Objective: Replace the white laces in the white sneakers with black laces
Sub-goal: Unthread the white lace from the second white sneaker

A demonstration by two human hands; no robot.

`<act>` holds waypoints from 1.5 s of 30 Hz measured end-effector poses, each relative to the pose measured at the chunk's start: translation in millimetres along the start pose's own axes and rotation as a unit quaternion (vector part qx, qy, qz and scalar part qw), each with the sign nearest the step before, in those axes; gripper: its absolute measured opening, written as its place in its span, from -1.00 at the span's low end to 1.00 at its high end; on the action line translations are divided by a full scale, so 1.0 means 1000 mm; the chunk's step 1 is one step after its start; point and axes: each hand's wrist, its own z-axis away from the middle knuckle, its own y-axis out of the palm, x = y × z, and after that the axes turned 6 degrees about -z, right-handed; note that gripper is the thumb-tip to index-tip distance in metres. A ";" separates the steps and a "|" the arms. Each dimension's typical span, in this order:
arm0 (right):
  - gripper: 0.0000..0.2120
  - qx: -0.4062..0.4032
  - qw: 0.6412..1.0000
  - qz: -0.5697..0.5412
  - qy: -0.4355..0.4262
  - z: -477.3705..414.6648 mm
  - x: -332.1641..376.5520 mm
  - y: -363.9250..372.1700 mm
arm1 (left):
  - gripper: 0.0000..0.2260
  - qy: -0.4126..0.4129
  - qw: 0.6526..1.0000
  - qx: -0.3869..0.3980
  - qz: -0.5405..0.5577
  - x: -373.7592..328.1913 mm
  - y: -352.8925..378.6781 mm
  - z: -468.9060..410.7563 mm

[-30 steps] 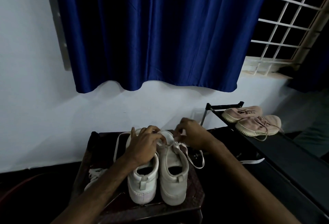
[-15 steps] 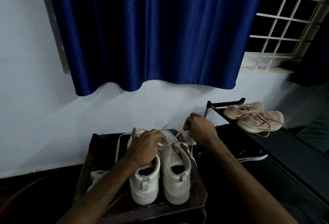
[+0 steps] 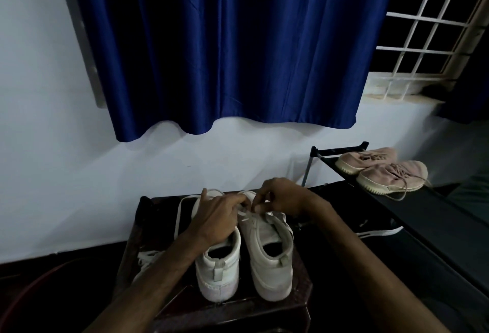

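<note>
Two white sneakers stand heels toward me on a small dark stool (image 3: 296,306): the left sneaker (image 3: 219,269) and the right sneaker (image 3: 270,261). My left hand (image 3: 217,219) lies over the left sneaker's front, its fingers curled at the white lace (image 3: 244,212) of the right sneaker. My right hand (image 3: 280,197) pinches that same lace from the other side. A loose white lace (image 3: 177,219) loops out to the left of the left sneaker. More white lace (image 3: 146,260) lies bunched on the stool's left side. No black lace is plainly visible.
A black shoe rack (image 3: 423,221) stands on the right with a pair of pink sneakers (image 3: 383,171) on top and a dark shoe (image 3: 375,229) lower down. A blue curtain (image 3: 225,47) hangs on the white wall behind, beside a barred window (image 3: 428,28).
My right hand came back down from its raised position at the right and rejoined my left hand at the right sneaker's lace. The view has shifted slightly.
</note>
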 end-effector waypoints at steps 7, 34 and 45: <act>-0.84 0.055 0.993 0.102 0.025 -0.009 0.005 0.006 | -0.66 0.000 1.000 -0.006 -0.011 0.000 0.001 0.000; -0.87 -0.151 0.760 -0.629 0.066 0.049 0.025 -0.032 | -0.58 -0.009 0.993 -0.083 -0.082 -0.004 0.010 -0.002; -0.84 -0.302 0.863 -0.382 0.137 0.034 -0.051 0.092 | -0.53 -0.012 0.996 -0.068 -0.061 -0.008 0.003 0.002</act>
